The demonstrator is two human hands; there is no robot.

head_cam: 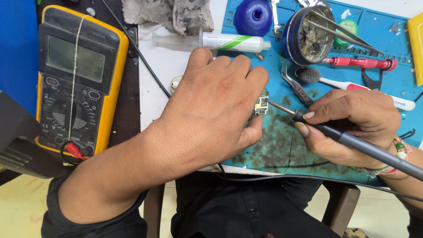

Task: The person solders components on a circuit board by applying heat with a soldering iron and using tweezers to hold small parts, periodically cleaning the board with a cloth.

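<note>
Down on the counter (158, 66), the person's left hand (216, 105) is curled over a small circuit board (262, 105), pinning it against a stained blue mat (282, 145). Just right of it, the right hand (352, 121) is closed like a pen grip around a soldering iron (348, 140), its tip touching the board. Beyond the right hand lie tweezers (296, 86) and a brush (352, 86). Left of the left forearm sits a yellow multimeter (77, 79).

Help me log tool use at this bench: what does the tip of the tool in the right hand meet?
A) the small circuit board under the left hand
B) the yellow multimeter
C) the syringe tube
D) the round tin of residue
A: the soldering iron in the right hand has its tip at the edge of the small circuit board, which the left hand pins on the blue mat.
</note>
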